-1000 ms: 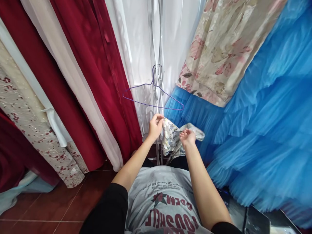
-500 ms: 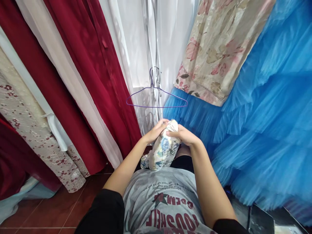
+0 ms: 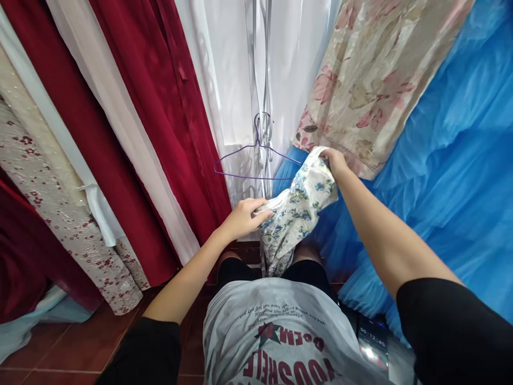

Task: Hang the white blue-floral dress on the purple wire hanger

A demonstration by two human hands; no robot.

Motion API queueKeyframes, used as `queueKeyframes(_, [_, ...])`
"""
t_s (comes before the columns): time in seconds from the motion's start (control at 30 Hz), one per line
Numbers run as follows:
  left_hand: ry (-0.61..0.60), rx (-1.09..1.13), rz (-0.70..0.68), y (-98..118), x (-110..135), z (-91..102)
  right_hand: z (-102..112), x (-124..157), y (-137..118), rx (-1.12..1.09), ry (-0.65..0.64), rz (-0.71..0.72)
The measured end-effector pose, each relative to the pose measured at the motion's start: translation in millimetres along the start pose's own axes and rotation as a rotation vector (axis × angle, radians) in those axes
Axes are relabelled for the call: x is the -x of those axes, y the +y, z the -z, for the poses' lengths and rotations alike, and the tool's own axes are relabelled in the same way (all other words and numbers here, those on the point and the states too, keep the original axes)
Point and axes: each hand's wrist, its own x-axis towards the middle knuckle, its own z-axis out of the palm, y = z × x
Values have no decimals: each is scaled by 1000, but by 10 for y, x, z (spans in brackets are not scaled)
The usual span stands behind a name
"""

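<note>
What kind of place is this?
Maybe a dress shop or a clothes storage room: ruffled blue fabric and long dark red fabric hang close around, and there's a purple hanger.

I saw a pale grey T-shirt (image 3: 280, 305), softly creased, with elbow-length black sleeves (image 3: 449, 323). Large maroon lettering (image 3: 286, 368) crossed its front near a dark star (image 3: 266, 335), with rows of small dark print (image 3: 282, 311) closer to the hem, and black shorts (image 3: 308, 276) showed beneath.
</note>
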Motion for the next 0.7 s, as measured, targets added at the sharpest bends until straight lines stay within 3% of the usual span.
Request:
queueKeyframes(0.13, [173,12,-66,115,-202,25,-465,-218,-102,-44,-134,-165])
queueKeyframes(0.27, [288,76,14,-215,-101,137,-702,-192,-224,-63,-353,-294])
queueKeyframes(0.37, [312,-55,137,-658,97,325,-668,-128,-292,-95,-471,-349])
queueKeyframes(0.5, [188,-434,210,-1210,271,604,-526,-92,-352,-156,-514,-344])
queueKeyframes(0.6, [152,-504,263,-1458,183,781,-470,-96,-383,-153,-522,-311])
queueKeyframes(0.7, [196,-538,350,-1580,-87,944,-463,-108,-402,-107,-501,-284])
